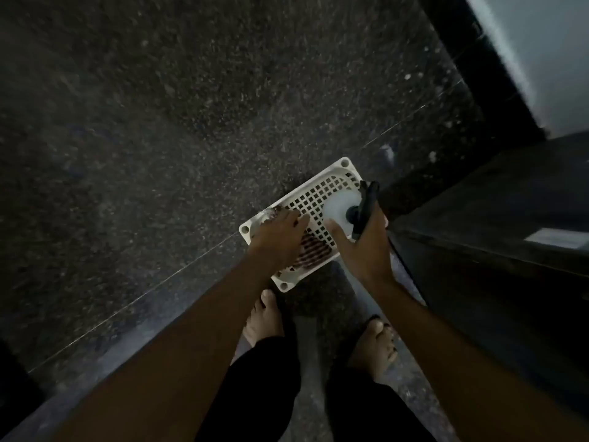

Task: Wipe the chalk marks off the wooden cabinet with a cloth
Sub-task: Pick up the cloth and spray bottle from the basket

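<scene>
Left hand (280, 232) reaches into white basket (318, 199) on floor, fingers spread over striped cloth (314, 250) — not yet closed. Right hand (363, 240) wraps spray bottle (342, 208). Dark cabinet (497, 218) at right. Risk: dim light — cloth snags on grid, basket tips.

Both bare arms reach down; left hand (280, 232) palm down, right hand (363, 247) curled, gripping.

At twelve o'clock from my feet sits a matt white plastic basket (318, 199); under it, speckled stone floor (159, 122), polished. At three, dark smooth cabinet (494, 234).
</scene>
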